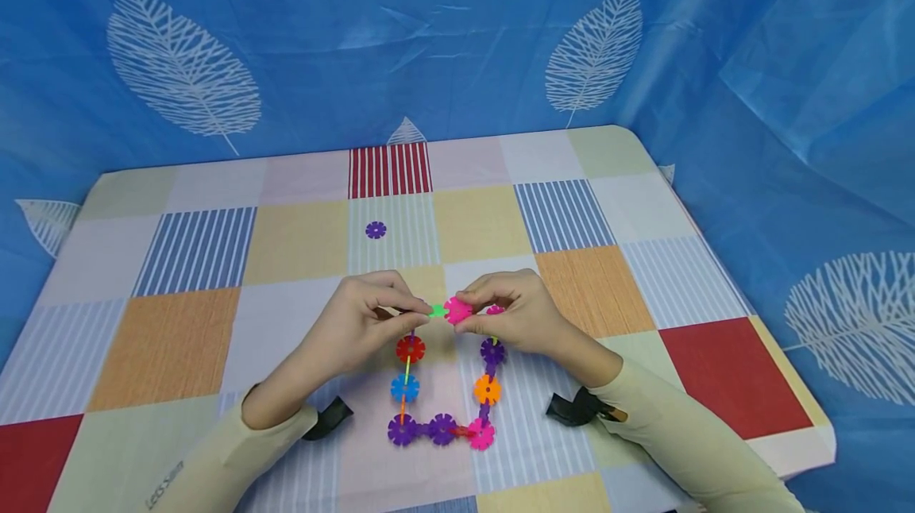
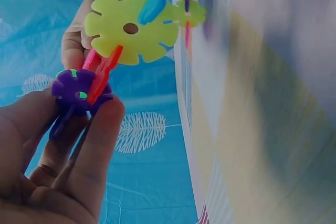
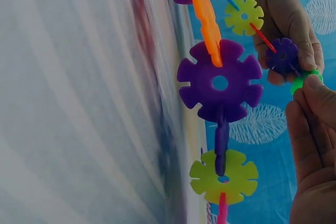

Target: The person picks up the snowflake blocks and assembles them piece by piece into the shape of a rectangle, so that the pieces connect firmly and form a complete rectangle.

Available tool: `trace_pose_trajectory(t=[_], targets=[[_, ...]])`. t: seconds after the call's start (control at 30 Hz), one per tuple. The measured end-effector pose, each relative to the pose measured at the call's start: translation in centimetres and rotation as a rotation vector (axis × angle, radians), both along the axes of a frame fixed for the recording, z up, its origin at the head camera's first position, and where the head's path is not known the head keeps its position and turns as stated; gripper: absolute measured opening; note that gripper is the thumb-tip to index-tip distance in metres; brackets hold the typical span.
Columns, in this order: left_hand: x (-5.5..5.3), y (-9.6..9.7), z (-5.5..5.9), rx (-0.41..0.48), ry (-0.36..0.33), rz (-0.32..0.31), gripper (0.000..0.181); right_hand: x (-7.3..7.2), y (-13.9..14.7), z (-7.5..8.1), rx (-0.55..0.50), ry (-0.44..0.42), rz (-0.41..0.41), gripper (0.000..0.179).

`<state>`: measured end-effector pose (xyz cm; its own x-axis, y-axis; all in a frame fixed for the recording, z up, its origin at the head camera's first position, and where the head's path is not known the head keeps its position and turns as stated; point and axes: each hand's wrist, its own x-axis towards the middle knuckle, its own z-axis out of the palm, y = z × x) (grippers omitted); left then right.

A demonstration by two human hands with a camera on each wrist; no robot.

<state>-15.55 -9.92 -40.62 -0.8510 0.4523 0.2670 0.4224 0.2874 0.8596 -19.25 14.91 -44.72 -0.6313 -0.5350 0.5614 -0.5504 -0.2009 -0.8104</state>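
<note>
My left hand [image 1: 372,314] pinches a purple slotted disc [image 2: 79,93] at one end of a chain of interlocking plastic discs. Between the two hands, a green disc [image 1: 438,311] shows edge-on beside a pink disc [image 1: 458,310], which my right hand [image 1: 515,310] grips between thumb and fingers. Below the left hand hang a red disc [image 1: 411,349], a yellow disc [image 2: 131,27] and a blue disc [image 1: 404,387]. The chain's other side has a purple disc [image 1: 492,352] and an orange disc [image 1: 488,390] below my right hand. Fingers partly hide the pieces they hold.
A loose purple disc [image 1: 376,230] lies farther back on the patchwork cloth [image 1: 300,243] that covers the table. Blue sheeting [image 1: 443,36] with white leaf prints rises behind and at the sides. Black straps [image 1: 579,408] hang by both wrists.
</note>
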Motion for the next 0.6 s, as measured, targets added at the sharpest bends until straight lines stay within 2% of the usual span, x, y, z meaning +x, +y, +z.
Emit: trace_pose_trajectory(t=[0.17,0.43,0.6], targets=[[-0.06,0.04,-0.13,0.005,0.003,-0.001,0.008,-0.09,0.02,-0.1,0.007,0.008,-0.004,0.037],[-0.03,0.2,-0.24,0.025,0.003,-0.022,0.007,-0.41,-0.03,-0.45,-0.018,0.063,0.036,0.037],[0.06,0.42,-0.01,0.003,-0.029,0.027,0.017,-0.52,0.01,-0.32,-0.012,0.075,0.021,0.033]])
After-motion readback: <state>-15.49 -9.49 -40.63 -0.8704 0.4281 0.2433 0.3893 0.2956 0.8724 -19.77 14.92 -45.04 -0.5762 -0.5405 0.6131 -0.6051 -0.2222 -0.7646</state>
